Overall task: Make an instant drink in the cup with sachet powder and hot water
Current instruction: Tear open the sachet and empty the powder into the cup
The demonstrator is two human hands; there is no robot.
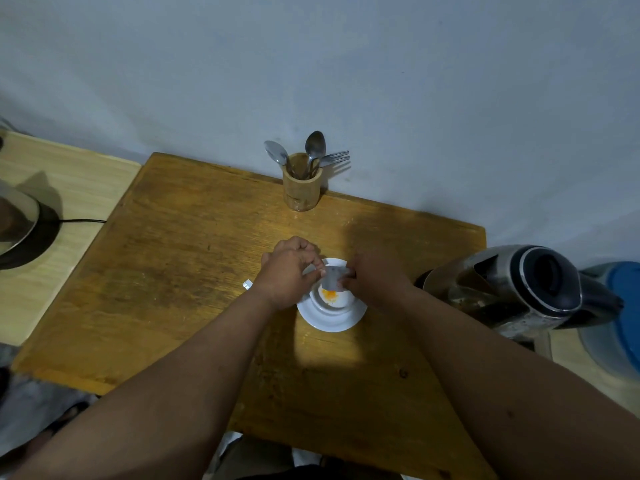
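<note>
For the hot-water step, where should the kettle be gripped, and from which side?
Probably by the dark handle of the kettle, coming from the right with the right hand: the handle points right, away from the cup, and the steel body may be hot.

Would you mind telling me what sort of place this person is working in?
Probably a small home kitchen corner: a wooden table against a plain wall, a wooden cutlery holder with spoons and a fork, and an electric kettle beside the cup.

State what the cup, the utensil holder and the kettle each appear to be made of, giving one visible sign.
Cup: likely glazed ceramic; white, smooth, glossy.
Utensil holder: probably bamboo or wood; tan, with visible grain.
Kettle: brushed metal body, seemingly steel, reflective; its lid looks like black plastic.
</note>
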